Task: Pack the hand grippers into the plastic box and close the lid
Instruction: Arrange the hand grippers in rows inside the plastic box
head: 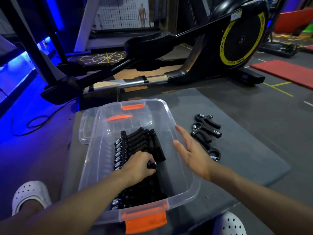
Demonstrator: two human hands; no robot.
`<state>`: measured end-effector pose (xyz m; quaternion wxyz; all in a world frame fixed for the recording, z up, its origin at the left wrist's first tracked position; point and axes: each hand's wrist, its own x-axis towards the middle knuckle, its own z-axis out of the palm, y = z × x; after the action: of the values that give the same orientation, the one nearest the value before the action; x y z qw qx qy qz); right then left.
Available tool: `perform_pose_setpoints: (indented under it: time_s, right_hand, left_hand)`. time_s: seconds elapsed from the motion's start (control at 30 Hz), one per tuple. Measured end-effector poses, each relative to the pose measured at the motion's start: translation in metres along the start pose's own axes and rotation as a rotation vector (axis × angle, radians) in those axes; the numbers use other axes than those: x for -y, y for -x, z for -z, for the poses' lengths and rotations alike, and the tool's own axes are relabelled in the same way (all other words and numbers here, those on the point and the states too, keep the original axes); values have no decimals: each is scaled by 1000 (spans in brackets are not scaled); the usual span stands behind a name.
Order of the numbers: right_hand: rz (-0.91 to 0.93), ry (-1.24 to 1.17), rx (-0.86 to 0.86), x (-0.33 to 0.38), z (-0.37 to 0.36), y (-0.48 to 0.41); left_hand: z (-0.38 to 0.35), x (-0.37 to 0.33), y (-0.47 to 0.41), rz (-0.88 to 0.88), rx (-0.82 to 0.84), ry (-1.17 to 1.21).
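Observation:
A clear plastic box with orange latches sits on a grey mat in front of me. Inside it lies a row of several black hand grippers with steel springs on their left side. My left hand is down in the box, its fingers closed on one black gripper in the row. My right hand hovers over the box's right rim, fingers spread and holding nothing. Three more black hand grippers lie on the mat just right of that hand. The clear lid lies partly under the box on its left.
A black and yellow elliptical trainer stands beyond the mat. A black cable loops on the floor at left. My white clogs flank the box's near end. A red mat lies at far right.

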<state>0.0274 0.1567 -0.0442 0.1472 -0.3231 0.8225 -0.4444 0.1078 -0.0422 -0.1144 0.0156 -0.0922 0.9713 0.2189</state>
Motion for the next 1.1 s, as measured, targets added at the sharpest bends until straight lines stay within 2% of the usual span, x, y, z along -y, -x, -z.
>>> perform_pose_setpoints:
  time_s: [0.17,0.27,0.4,0.5,0.63,0.77,0.87,1.1]
  right_hand:
    - [-75,-226,-177,-9,1,-6]
    - [-181,-161,-288,-40,9,-17]
    - [-341,22,-293,-86,30,-28]
    - [-444,88,-280,-116,42,-35]
    - [-522,144,-299,-156,41,-42]
    - [-586,199,-274,-185,30,-41]
    - [-596,270,-256,-198,22,-42]
    - [-522,350,-354,-200,12,-45]
  left_hand:
    - [5,-1,1,-53,-44,19]
    - [19,-19,-3,-152,-178,134]
    - [42,-66,-20,-292,-302,230]
    - [46,-87,-40,-307,-276,181]
    - [37,-84,-59,-281,-198,-16]
    - [31,-78,-63,-305,-193,-48]
    - [32,-77,-63,-315,-187,-46]
    - [31,-78,-63,-322,-186,-24]
